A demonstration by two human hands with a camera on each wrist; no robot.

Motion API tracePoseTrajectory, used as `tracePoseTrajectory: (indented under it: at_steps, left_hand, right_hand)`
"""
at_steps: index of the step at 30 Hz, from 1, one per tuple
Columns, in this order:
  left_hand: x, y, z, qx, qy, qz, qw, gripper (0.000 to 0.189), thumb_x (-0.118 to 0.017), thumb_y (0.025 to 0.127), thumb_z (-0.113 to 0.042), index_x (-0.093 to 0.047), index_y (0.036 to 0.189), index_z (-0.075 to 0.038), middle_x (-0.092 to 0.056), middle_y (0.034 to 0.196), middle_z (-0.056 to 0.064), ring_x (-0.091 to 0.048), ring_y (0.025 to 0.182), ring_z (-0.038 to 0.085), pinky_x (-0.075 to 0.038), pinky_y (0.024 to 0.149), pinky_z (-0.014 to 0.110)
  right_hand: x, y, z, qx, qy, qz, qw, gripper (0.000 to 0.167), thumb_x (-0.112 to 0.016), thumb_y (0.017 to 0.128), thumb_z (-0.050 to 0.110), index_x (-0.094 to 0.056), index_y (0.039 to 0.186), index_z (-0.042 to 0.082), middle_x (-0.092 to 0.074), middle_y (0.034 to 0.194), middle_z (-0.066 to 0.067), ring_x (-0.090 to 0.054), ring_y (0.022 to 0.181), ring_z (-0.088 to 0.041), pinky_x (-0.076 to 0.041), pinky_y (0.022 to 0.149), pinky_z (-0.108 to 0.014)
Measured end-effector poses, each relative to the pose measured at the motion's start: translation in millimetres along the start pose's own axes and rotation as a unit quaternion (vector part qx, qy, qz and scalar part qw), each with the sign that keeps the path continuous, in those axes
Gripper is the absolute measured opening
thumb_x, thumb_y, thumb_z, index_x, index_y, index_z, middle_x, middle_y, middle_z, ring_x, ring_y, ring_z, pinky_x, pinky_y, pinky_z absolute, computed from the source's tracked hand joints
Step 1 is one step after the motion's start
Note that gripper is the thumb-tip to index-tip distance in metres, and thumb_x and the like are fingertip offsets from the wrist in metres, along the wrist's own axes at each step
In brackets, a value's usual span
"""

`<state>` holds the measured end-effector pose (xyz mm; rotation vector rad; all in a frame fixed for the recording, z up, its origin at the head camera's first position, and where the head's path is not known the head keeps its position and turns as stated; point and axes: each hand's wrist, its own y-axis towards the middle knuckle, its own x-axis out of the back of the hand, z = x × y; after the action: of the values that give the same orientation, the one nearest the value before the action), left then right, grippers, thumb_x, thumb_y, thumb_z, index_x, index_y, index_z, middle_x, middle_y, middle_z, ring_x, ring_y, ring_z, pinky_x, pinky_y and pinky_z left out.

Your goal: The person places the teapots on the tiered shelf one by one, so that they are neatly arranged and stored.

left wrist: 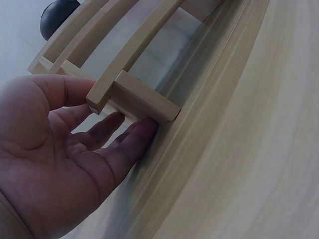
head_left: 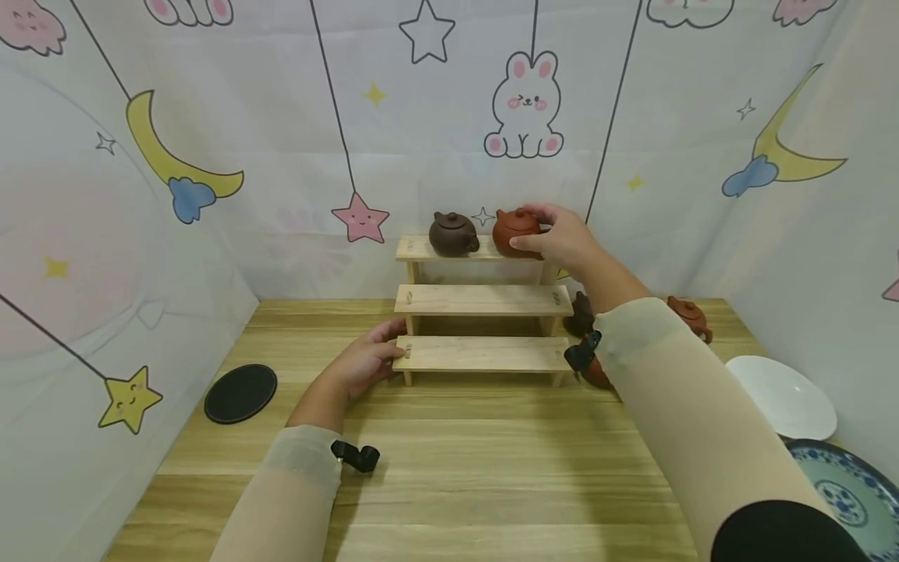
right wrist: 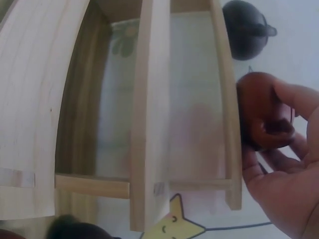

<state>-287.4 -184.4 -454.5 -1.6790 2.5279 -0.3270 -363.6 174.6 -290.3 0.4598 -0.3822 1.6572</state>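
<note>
A three-tier wooden display stand (head_left: pixel 485 353) stands on the table. My left hand (head_left: pixel 361 361) holds its left end at the lowest step; in the left wrist view the thumb lies at the board's end and the curled fingers touch the side support (left wrist: pixel 144 97). On the top step, towards the right, is a reddish-brown clay teapot (head_left: pixel 515 230). My right hand (head_left: pixel 565 240) grips it from the right, thumb in front and fingers behind. Left of it on the same step sits a dark brown teapot (head_left: pixel 452 234), apart from the hand.
Right of the stand are another dark teapot (head_left: pixel 579 316), a reddish teapot (head_left: pixel 690 316) and a reddish piece (head_left: pixel 595 373) partly hidden by my sleeve. A white plate (head_left: pixel 787 396) and a blue-patterned plate (head_left: pixel 839 499) lie at right, a black round coaster (head_left: pixel 241 393) at left.
</note>
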Motion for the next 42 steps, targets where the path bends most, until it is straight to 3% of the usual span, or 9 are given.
tracePoseTrajectory:
  at_steps: [4,15,23,28,35,38,42]
  left_hand:
    - [0.3,-0.1,0.2,0.002,0.0,-0.002,1.0,0.071,-0.053,0.105,-0.007,-0.028,0.171,-0.017,-0.027,0.177,0.01,-0.044,0.151,0.039,-0.052,0.1,0.037]
    - [0.4,3.0,3.1,-0.001,0.0,0.0,1.0,0.071,-0.054,0.105,-0.007,-0.028,0.17,-0.015,-0.027,0.177,0.012,-0.044,0.15,0.038,-0.052,0.099,0.037]
    - [1.6,2.4,3.1,0.005,-0.004,-0.002,1.0,0.071,-0.054,0.105,-0.008,-0.029,0.17,-0.016,-0.028,0.177,0.011,-0.043,0.152,0.038,-0.051,0.105,0.039]
    - [2.4,0.9,1.9,0.006,-0.003,-0.002,1.0,0.071,-0.055,0.105,-0.008,-0.03,0.17,-0.016,-0.029,0.176,0.012,-0.043,0.152,0.037,-0.046,0.113,0.044]
    - [0.5,0.9,0.8,0.003,-0.004,0.0,1.0,0.072,-0.055,0.105,-0.008,-0.029,0.171,-0.017,-0.029,0.177,0.011,-0.043,0.153,0.037,-0.049,0.109,0.038]
    - [0.3,0.7,0.5,0.001,-0.004,0.0,1.0,0.072,-0.055,0.105,-0.007,-0.029,0.171,-0.016,-0.028,0.177,0.011,-0.042,0.153,0.037,-0.049,0.109,0.038]
    - [1.6,-0.7,-0.3,0.0,-0.004,0.003,1.0,0.073,-0.054,0.105,-0.006,-0.027,0.172,-0.015,-0.026,0.178,0.011,-0.041,0.153,0.037,-0.049,0.109,0.037]
  right_hand:
    - [-1.6,2.2,-1.6,0.003,0.006,-0.007,1.0,0.073,-0.082,0.095,0.024,-0.05,0.161,0.021,-0.052,0.163,-0.011,-0.047,0.15,-0.03,-0.044,0.122,-0.047]
    - [1.5,-13.4,-11.2,0.013,0.034,-0.031,0.9989,0.076,-0.08,0.097,0.032,-0.045,0.164,0.02,-0.047,0.166,-0.008,-0.046,0.152,-0.03,-0.049,0.118,-0.05]
    - [8.9,-44.5,-24.3,0.01,-0.001,-0.049,0.9987,0.073,-0.076,0.099,0.045,-0.047,0.162,0.023,-0.049,0.166,-0.004,-0.046,0.153,-0.03,-0.043,0.121,-0.058]
    - [10.4,-69.0,-35.2,-0.003,0.012,-0.073,0.9972,0.07,-0.074,0.1,0.044,-0.048,0.161,0.021,-0.05,0.165,-0.005,-0.048,0.15,-0.03,-0.044,0.121,-0.056]
    - [15.0,-102.4,-57.6,-0.01,0.043,-0.078,0.996,0.072,-0.071,0.101,0.051,-0.045,0.163,0.026,-0.046,0.166,-0.005,-0.047,0.151,-0.028,-0.041,0.122,-0.057]
    - [17.2,-114.7,-68.8,-0.018,0.051,-0.086,0.9948,0.074,-0.071,0.1,0.055,-0.045,0.163,0.028,-0.047,0.166,-0.004,-0.047,0.152,-0.027,-0.043,0.121,-0.055]
    - [19.8,-126.6,-85.3,-0.015,0.05,-0.1,0.9936,0.075,-0.07,0.1,0.053,-0.045,0.164,0.023,-0.049,0.165,-0.006,-0.049,0.151,-0.027,-0.048,0.117,-0.042]
